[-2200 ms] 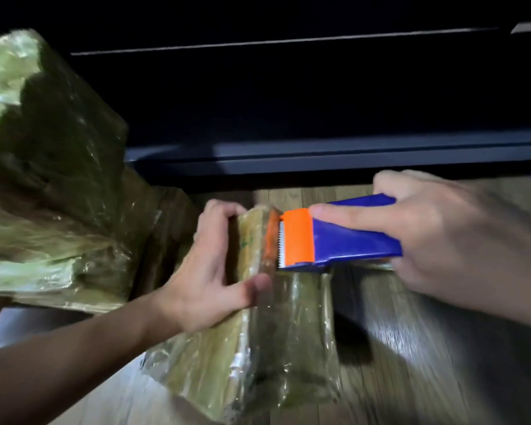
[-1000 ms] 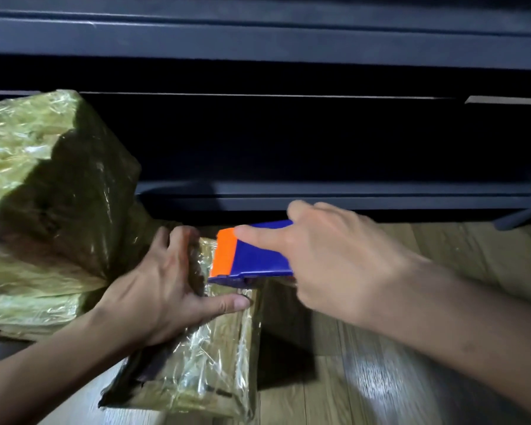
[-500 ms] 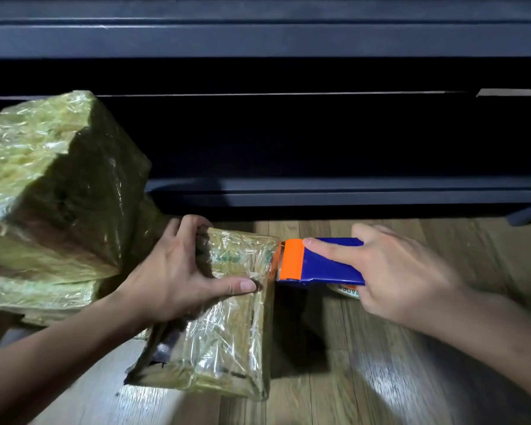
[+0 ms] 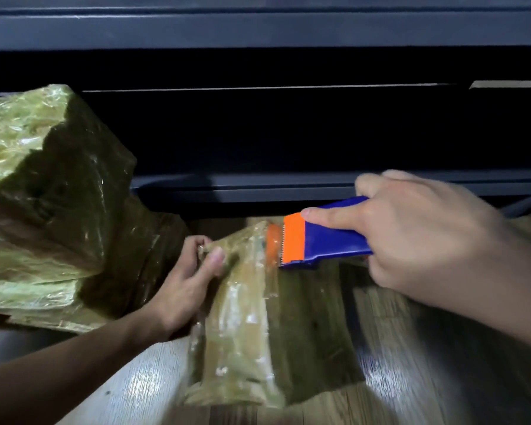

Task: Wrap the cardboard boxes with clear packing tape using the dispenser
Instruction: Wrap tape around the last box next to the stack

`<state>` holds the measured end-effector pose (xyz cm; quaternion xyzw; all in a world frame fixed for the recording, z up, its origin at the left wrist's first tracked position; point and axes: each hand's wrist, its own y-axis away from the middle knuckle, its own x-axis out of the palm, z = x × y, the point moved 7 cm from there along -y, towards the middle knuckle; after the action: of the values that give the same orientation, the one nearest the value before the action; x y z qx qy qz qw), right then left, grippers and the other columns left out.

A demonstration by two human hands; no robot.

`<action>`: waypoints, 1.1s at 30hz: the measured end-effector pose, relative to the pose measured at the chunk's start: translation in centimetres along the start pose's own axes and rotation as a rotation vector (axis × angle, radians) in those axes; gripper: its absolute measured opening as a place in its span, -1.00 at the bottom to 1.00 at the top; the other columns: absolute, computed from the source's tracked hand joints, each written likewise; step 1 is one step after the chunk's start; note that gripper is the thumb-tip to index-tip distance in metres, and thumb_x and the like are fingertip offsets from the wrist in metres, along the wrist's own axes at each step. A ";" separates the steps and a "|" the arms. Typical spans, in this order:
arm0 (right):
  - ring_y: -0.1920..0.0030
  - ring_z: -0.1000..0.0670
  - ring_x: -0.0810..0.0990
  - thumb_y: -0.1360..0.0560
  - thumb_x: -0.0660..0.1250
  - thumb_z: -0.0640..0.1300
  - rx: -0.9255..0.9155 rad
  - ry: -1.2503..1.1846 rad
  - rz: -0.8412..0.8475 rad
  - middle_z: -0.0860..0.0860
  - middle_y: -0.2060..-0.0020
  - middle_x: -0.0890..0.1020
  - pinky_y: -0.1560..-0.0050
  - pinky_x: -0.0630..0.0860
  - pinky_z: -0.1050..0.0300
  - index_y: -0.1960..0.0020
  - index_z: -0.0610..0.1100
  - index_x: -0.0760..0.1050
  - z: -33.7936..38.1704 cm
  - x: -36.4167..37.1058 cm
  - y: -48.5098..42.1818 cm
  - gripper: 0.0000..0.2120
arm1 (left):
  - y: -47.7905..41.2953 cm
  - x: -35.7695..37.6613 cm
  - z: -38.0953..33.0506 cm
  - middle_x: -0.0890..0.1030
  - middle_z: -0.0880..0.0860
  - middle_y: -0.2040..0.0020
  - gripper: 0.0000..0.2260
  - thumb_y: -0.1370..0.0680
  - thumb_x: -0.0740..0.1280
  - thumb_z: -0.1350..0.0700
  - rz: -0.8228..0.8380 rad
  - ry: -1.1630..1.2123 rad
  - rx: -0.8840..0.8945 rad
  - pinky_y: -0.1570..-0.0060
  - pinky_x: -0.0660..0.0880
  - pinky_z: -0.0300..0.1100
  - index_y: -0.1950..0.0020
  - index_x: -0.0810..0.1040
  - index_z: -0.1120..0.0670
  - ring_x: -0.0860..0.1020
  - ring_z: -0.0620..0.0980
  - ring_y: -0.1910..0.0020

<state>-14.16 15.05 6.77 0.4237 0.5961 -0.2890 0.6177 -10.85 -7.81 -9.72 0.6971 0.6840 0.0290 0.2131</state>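
Centrally in the frame, a tape-wrapped cardboard box lies on the wooden floor, with the left hand gripping its far left corner, fingers curled over the edge and thumb on top. The right hand grips the blue and orange dispenser, index finger stretched along its top, the toothed orange end touching the box's far end. Larger wrapped boxes are stacked at the left, just beside the left hand.

Wood-plank floor carries a tape-wrapped box at centre, with bigger wrapped boxes stacked just left.
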 end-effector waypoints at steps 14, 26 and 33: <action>0.03 -0.06 0.31 -0.61 0.17 -0.20 -0.169 -0.068 -0.004 0.04 0.13 0.24 0.11 0.32 0.03 -0.59 0.34 -0.01 6.0 4.5 -3.9 -0.28 | -1.1 0.6 0.6 0.68 0.00 0.02 -0.30 -0.31 0.72 0.12 0.324 -0.073 0.006 0.00 0.64 -0.02 -0.25 0.34 0.15 0.66 -0.03 0.06; 0.00 -0.05 0.28 -0.62 0.20 -0.18 -0.152 -0.068 0.034 0.01 0.15 0.20 0.07 0.31 0.04 -0.60 0.32 -0.11 5.3 7.7 -3.8 -0.24 | -2.9 4.2 1.3 0.54 -0.11 0.04 -0.25 -0.14 0.55 -0.50 0.157 -0.581 0.244 0.04 0.51 -0.28 -0.12 0.48 -0.07 0.54 -0.19 0.03; 0.22 0.02 0.31 -0.38 0.16 -0.46 -0.188 -0.101 0.044 0.11 0.24 0.24 0.24 0.44 0.19 -0.56 0.39 0.05 0.1 8.7 -0.4 0.00 | -3.1 3.8 1.3 0.39 -0.12 0.04 -0.24 -0.13 0.36 -0.62 0.200 -0.799 0.220 0.20 0.32 -0.35 0.03 0.35 -0.05 0.40 -0.26 0.08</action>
<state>-13.37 16.04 -1.81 0.3615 0.5794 -0.2391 0.6902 -13.14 -4.50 -12.90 0.7350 0.4758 -0.2962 0.3817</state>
